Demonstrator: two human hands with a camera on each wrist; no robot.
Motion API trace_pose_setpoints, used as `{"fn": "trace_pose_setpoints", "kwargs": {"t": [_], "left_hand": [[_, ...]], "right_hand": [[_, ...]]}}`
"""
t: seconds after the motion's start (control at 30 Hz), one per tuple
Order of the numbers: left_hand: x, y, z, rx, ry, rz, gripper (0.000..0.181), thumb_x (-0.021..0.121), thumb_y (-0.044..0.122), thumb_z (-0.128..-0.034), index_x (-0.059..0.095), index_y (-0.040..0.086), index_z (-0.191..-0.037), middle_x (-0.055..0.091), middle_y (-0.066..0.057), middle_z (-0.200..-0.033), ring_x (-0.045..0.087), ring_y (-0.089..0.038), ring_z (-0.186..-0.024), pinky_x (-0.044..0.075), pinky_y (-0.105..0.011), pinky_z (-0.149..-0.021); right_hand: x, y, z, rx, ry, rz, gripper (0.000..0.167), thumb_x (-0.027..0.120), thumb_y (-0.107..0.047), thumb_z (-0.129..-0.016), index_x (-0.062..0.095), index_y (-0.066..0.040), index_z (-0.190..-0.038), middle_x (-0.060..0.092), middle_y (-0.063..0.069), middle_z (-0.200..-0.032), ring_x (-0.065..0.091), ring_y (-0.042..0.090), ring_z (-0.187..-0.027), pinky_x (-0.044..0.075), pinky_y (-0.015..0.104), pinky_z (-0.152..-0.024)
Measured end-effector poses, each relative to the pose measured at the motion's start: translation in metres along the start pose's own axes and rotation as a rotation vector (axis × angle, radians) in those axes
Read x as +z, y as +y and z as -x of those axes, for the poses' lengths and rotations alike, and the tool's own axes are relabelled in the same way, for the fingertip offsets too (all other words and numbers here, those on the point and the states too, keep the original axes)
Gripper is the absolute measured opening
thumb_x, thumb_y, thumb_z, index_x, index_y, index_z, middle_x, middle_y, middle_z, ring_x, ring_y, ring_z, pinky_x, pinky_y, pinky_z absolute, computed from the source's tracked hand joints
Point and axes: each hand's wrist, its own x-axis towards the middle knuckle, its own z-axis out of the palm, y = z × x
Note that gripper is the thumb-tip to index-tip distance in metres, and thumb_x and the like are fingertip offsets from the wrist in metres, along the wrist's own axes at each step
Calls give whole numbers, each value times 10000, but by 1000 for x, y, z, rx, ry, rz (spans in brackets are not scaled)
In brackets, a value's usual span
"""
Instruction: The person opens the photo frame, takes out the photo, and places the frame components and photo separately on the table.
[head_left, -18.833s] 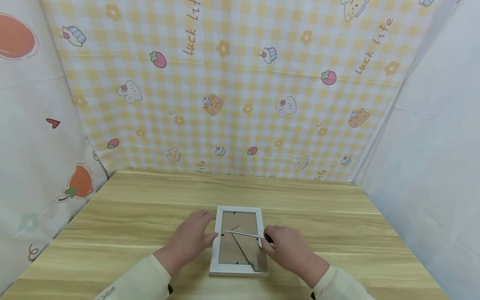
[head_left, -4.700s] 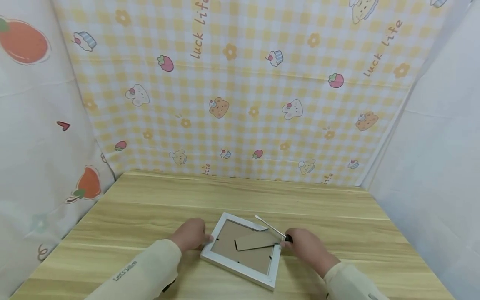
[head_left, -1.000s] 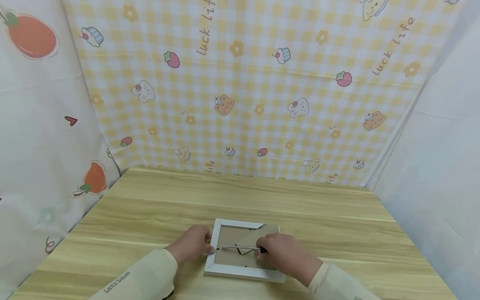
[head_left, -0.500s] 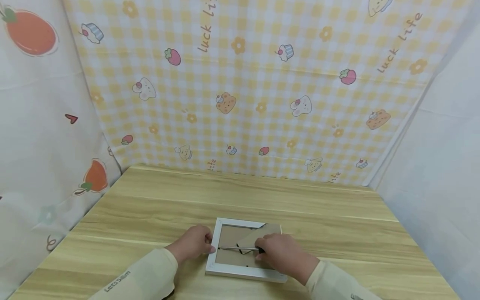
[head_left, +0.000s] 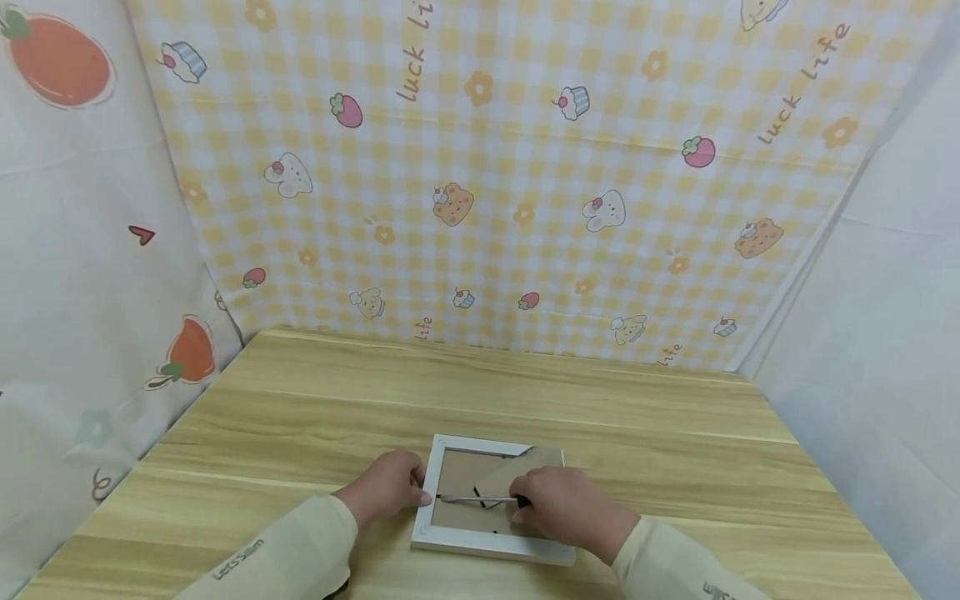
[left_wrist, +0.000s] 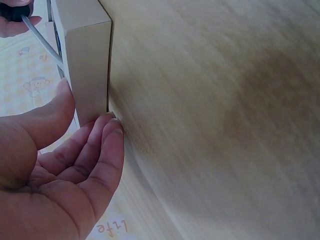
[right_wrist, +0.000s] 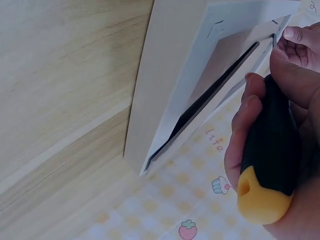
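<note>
A white picture frame (head_left: pixel 491 546) lies face down on the table, its brown backing board (head_left: pixel 461 471) and fold-out stand leg (head_left: pixel 517 471) uppermost. My left hand (head_left: pixel 390 485) holds the frame's left side, thumb on the upper edge and fingertips at the lower edge, as the left wrist view shows. In my right hand (head_left: pixel 566 508) is a screwdriver (right_wrist: pixel 270 145) with a black and yellow handle. Its metal shaft (head_left: pixel 480 498) reaches left across the backing. The tip is at a small black tab (head_left: pixel 438 497) on the left inner edge; whether it is under the tab I cannot tell.
The wood-grain table (head_left: pixel 360 392) extends around the frame. Behind it hangs a yellow checked cloth (head_left: pixel 480 250), with white cloths along the left (head_left: pixel 75 292) and right sides.
Since the earliest frame, the picture frame has been turned, so its stand leg now points to the right. Over the last second the screwdriver tip has shifted slightly left to the tab.
</note>
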Motion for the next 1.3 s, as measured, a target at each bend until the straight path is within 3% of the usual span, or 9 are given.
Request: {"fn": "trace_pose_setpoints", "kwargs": {"t": [0.4,0.77,1.0,1.3], "left_hand": [[1,-1,-1,57,13,-6,278,814,13,-711,539,42,-682,468,22,-619,438,-121,-598,375,-240,-546],[-1,1,-1,110,-3,-9,308,816,7,-703,513,44,-665,450,28,-611,424,-120,-594,365,-235,-543],[-1,1,-1,138,2,-14,321,820,13,-696,503,47,-659,437,37,-605,414,-113,-590,360,-235,-543],[-1,-1,-2,160,-7,-19,319,819,20,-705,505,48,-659,438,36,-609,411,-114,-591,355,-236,-542]], "right_hand": [[-4,-2,-2,-31,18,8,163,746,-248,-831,621,-169,-763,563,-123,-670,389,13,-565,361,208,-493],[2,-3,-7,-5,-17,5,140,716,-271,-860,649,-159,-811,587,-123,-707,414,11,-590,394,219,-529],[-11,-12,-16,-10,-25,114,199,712,-234,-854,603,-162,-703,471,-109,-592,352,42,-527,339,233,-469],[-49,-34,-32,-117,-33,388,308,684,-105,-803,475,-164,-584,331,-81,-533,229,74,-498,240,214,-435]]}}
